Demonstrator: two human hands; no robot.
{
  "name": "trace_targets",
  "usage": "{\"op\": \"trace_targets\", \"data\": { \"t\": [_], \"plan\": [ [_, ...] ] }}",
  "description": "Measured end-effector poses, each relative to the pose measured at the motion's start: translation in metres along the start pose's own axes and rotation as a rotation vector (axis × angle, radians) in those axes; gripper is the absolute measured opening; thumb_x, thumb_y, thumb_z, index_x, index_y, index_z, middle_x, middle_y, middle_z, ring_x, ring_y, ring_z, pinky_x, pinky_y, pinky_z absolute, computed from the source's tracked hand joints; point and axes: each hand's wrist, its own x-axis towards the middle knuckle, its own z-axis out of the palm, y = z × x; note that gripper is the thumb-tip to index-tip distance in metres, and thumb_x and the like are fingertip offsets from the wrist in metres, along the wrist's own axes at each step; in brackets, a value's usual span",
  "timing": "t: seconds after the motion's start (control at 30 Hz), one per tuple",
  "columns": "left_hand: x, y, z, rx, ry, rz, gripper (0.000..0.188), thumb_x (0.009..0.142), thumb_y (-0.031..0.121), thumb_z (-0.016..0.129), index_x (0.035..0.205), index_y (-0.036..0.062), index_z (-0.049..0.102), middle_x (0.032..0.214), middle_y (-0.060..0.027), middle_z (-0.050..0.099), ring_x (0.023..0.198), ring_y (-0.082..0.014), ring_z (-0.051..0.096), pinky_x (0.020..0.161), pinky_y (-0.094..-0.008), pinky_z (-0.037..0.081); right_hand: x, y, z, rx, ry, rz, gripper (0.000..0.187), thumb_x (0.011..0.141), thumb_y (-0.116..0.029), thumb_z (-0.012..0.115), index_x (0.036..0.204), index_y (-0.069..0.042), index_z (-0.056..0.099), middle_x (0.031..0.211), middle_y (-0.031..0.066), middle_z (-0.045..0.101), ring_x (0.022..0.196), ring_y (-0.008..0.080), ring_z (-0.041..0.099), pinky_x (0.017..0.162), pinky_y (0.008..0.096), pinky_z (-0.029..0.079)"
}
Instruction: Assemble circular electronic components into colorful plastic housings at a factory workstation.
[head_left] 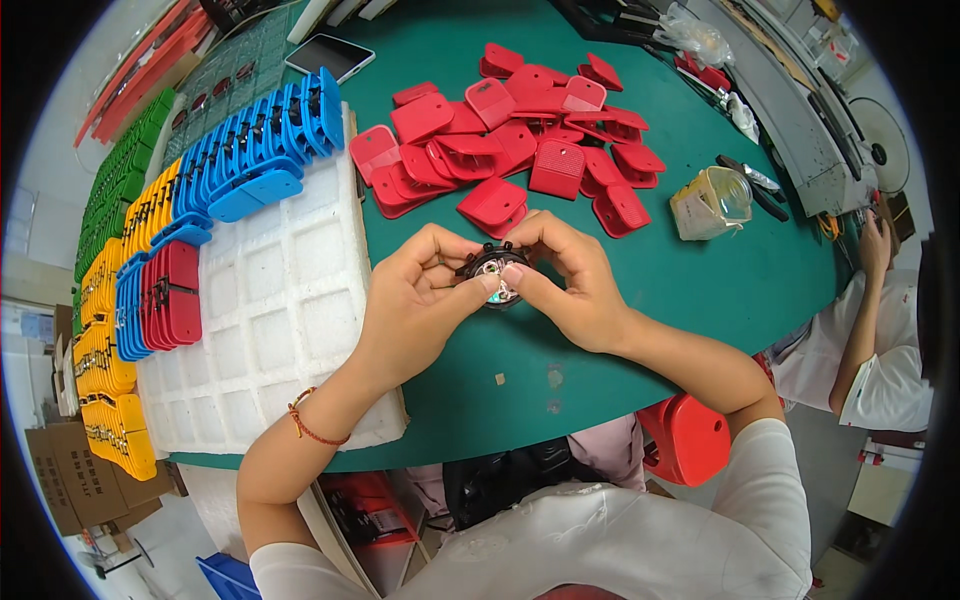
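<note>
Both hands hold a small round black case (485,266), which looks like a watch case, with pale and shiny inner parts showing on its upper face. My left hand (412,300) grips its left side, fingers curled, with the thumb tip on the inner parts. From the other side my right hand (575,288) closes round the rim, its thumb pressed onto the face. Small black knobs stand out along the case's far edge. Just beyond the hands lies a loose pile of red folded plastic pieces (557,167); the nearest red piece (492,202) is close to my left fingers.
A white foam tray (225,357) at the left carries rows of blue pieces (257,193), with yellow (112,360) and green pieces (120,180) further left. Right of the pile are a glass jar (712,203) and pliers (752,187). A co-worker's arm (868,290) shows at far right.
</note>
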Motion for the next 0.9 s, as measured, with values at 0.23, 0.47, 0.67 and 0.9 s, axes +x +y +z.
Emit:
{"op": "trace_targets", "data": {
  "t": [0.23, 0.47, 0.67, 0.9],
  "plan": [
    [0.0, 0.002, -0.002, -0.001, -0.011, -0.044, 0.018, 0.079, -0.006, 0.057, 0.094, -0.0042, 0.047, 0.092, -0.0116, 0.059, 0.083, -0.0111, 0.059, 0.072, -0.0216, 0.049, 0.001, 0.0, -0.001, 0.005, -0.015, 0.01, 0.017, 0.078, -0.009, 0.062, 0.086, 0.001, 0.051, 0.072, 0.0056, 0.051, 0.064, 0.0114, 0.049, 0.057, 0.0246, 0.04],
    [-0.001, 0.001, -0.002, 0.001, -0.027, -0.029, 0.018, 0.079, -0.007, 0.056, 0.093, -0.0044, 0.046, 0.093, -0.0122, 0.059, 0.084, -0.0117, 0.059, 0.073, -0.0224, 0.049, 0.001, -0.006, -0.004, -0.065, -0.036, -0.021, 0.015, 0.077, -0.008, 0.062, 0.084, 0.001, 0.052, 0.072, 0.0071, 0.053, 0.064, 0.0133, 0.051, 0.056, 0.0255, 0.041],
    [-0.002, 0.0, -0.001, -0.003, -0.032, -0.011, 0.017, 0.08, -0.007, 0.056, 0.093, -0.0044, 0.046, 0.093, -0.0131, 0.06, 0.085, -0.0126, 0.059, 0.074, -0.0233, 0.049, 0.001, -0.009, -0.005, -0.107, -0.038, -0.023, 0.015, 0.077, -0.009, 0.062, 0.084, 0.002, 0.052, 0.072, 0.0079, 0.053, 0.065, 0.0144, 0.052, 0.057, 0.026, 0.041],
    [-0.002, 0.003, -0.001, -0.021, -0.036, -0.039, 0.016, 0.08, -0.007, 0.055, 0.094, -0.0044, 0.047, 0.093, -0.0136, 0.06, 0.085, -0.0136, 0.06, 0.075, -0.0244, 0.05, 0.001, -0.012, -0.005, -0.095, -0.04, -0.011, 0.014, 0.078, -0.009, 0.06, 0.083, 0.002, 0.053, 0.072, 0.0082, 0.053, 0.065, 0.0144, 0.052, 0.058, 0.0259, 0.041]
  ]
}}
